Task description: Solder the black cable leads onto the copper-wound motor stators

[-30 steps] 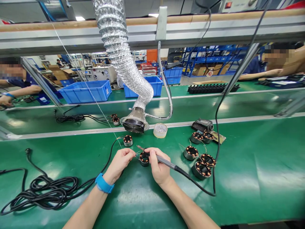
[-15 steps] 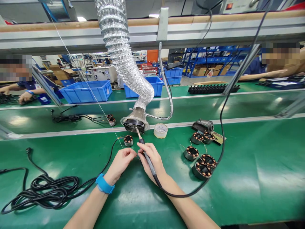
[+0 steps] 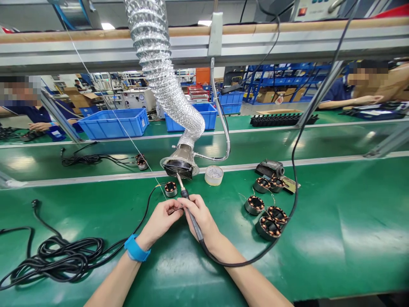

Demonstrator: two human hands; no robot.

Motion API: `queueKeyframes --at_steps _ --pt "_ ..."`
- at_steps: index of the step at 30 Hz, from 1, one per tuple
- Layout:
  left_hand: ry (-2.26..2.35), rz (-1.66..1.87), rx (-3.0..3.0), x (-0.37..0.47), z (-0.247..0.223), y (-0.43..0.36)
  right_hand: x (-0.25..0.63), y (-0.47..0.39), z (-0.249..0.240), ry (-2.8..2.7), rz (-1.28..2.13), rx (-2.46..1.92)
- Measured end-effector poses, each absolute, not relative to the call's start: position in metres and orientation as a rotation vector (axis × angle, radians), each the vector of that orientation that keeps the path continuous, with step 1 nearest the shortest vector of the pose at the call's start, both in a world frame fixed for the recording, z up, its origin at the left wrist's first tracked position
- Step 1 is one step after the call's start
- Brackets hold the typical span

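Observation:
My right hand holds a soldering iron, its tip pointing up at the black grille of the fume hood. Fingertips of both hands meet. My left hand, with a blue band at the wrist, is pinched on something thin and dark, too small to name. Just beyond the hands stands a wound stator with thin wires and a black cable at its left. A round clear container sits right of the hood.
Several stators lie at the right near a dark metal holder. A coiled black cable covers the left of the green table. The iron's cord loops at the right. Blue bins and two co-workers are beyond.
The iron's tip has shifted slightly left and down. My left fingers have changed their pinch, and a thin dark piece now shows between them. The view has moved slightly.

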State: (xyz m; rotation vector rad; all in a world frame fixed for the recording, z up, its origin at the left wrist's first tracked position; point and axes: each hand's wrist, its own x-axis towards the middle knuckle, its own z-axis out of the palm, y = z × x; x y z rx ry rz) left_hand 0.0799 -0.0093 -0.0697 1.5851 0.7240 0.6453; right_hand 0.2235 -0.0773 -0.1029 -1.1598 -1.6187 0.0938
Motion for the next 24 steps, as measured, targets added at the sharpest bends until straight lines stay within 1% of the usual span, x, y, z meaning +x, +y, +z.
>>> queueKeyframes --at_steps 8,13,18,24 --pt "0.812 0.477 1.522 0.077 -0.067 -0.01 0.228 -0.086 -0.105 -1.614 0.116 -1.176" --pt "0.776 0.473 1.4 0.078 -0.069 -0.007 0.225 -0.087 -0.104 -1.631 0.119 -1.177" --pt "0.8 0.479 1.417 0.079 -0.074 -0.004 0.222 -0.088 -0.102 -1.613 0.12 -1.173" --pt "0.828 0.474 1.38 0.076 -0.074 -0.001 0.226 -0.095 -0.093 -1.54 0.233 -1.217"
